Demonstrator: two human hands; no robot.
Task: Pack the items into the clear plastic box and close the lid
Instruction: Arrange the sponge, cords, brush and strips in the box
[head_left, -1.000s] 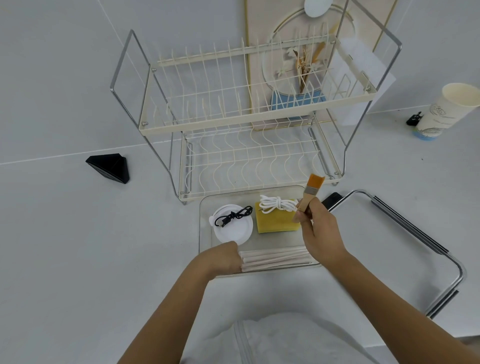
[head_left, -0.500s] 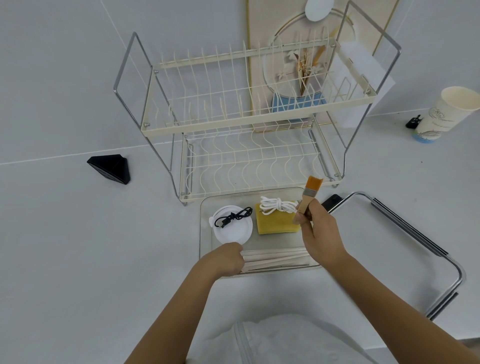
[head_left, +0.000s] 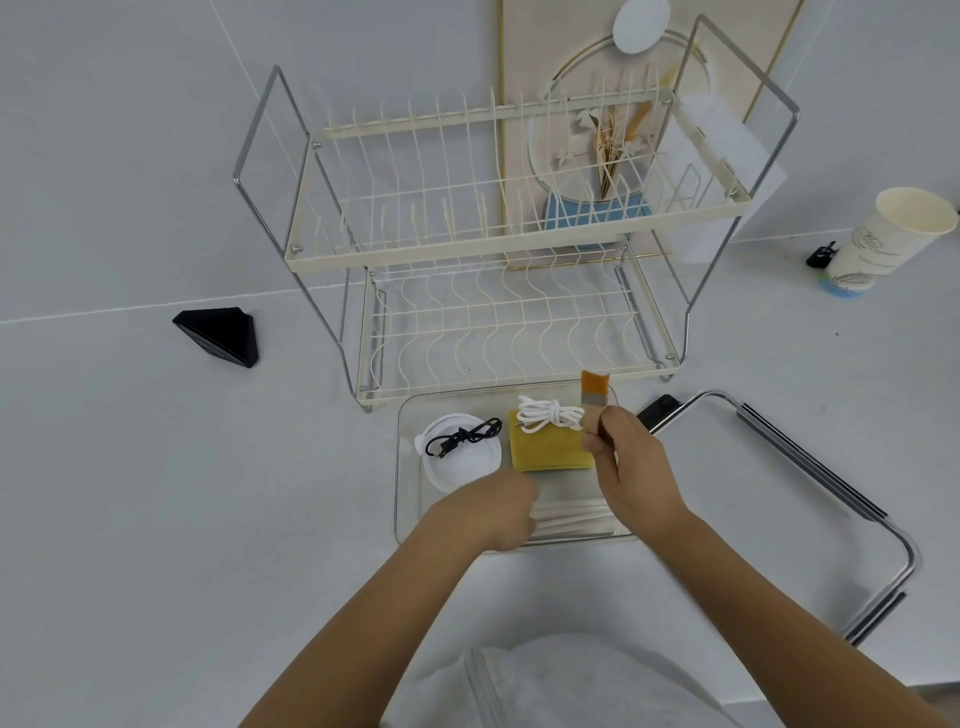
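The clear plastic box (head_left: 406, 467) lies in front of me without its lid. Inside are a white round lid (head_left: 460, 465) with a black cable (head_left: 462, 435) on it, a yellow sponge (head_left: 545, 449) topped by a coiled white cord (head_left: 549, 415), and several pale sticks (head_left: 571, 519) along the near wall. My right hand (head_left: 631, 467) holds a small brush (head_left: 592, 392) with orange bristles upright over the box's right side. My left hand (head_left: 496, 512) is closed at the left end of the sticks; I cannot tell whether it grips them.
A two-tier wire dish rack (head_left: 498, 249) stands right behind the box. To the right lies the clear lid with a metal frame (head_left: 831, 493), with a black object (head_left: 660, 408) at its far corner. A black wedge (head_left: 221, 338) sits left, a paper cup (head_left: 883, 239) far right.
My right hand has lowered the brush slightly toward the box's right side. My left hand stays at the sticks.
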